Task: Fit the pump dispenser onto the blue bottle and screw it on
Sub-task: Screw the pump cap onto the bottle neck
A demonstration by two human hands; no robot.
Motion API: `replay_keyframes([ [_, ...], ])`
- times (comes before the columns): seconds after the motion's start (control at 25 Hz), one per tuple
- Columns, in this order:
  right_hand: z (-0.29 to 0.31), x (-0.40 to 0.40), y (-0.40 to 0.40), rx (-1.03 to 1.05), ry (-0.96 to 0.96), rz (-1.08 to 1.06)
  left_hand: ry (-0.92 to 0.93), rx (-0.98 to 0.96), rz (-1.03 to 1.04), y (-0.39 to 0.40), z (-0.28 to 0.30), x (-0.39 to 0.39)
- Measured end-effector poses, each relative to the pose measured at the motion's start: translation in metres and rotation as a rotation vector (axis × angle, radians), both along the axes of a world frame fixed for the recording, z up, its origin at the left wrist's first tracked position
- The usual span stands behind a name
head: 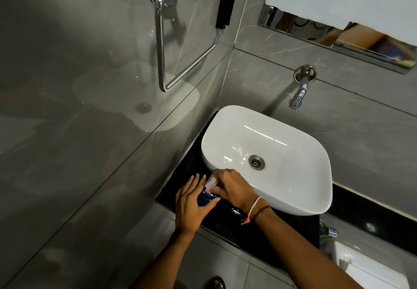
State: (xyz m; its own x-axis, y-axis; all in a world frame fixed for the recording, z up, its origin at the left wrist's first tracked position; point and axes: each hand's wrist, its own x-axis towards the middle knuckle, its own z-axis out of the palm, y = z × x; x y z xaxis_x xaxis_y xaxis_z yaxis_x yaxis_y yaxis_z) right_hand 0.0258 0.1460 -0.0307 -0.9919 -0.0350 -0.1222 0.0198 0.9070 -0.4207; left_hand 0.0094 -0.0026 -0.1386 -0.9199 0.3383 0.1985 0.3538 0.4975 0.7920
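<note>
The blue bottle [206, 197] stands on the black counter [225, 223] just left of the white basin [268, 155]. Only a strip of its blue body shows between my hands. My left hand [191, 205] wraps around the bottle's side, fingers stretched up along it. My right hand [232, 188] sits on top, its fingers closed around the white pump dispenser [211, 182] at the bottle's neck. The neck joint is hidden by my fingers.
A chrome tap [299, 96] juts from the grey tiled wall above the basin. A chrome towel ring [180, 47] hangs on the left wall. A mirror frame [338, 34] is at the upper right. A second tap [328, 230] is below the counter at right.
</note>
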Motion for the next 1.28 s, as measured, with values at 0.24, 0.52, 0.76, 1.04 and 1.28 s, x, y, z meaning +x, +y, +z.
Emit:
replay_keyframes([
  [0.24, -0.025, 0.025, 0.000, -0.326, 0.102, -0.135, 0.039, -0.027, -0.005, -0.001, -0.002, -0.001],
  [0.52, -0.040, 0.029, -0.006, -0.422, 0.172, -0.281, 0.062, -0.079, -0.005, -0.002, -0.001, -0.002],
  [0.76, -0.053, 0.037, -0.006, -0.539, 0.205, -0.436, 0.088, -0.098, -0.027, -0.003, 0.000, -0.003],
  [1.04, -0.055, 0.033, -0.011, -0.556, 0.264, -0.477, 0.093, -0.130, -0.047, -0.004, 0.000, -0.004],
  [1.28, -0.054, 0.029, -0.012, -0.475, 0.301, -0.417, 0.104, -0.128, -0.051, -0.004, 0.000, -0.004],
])
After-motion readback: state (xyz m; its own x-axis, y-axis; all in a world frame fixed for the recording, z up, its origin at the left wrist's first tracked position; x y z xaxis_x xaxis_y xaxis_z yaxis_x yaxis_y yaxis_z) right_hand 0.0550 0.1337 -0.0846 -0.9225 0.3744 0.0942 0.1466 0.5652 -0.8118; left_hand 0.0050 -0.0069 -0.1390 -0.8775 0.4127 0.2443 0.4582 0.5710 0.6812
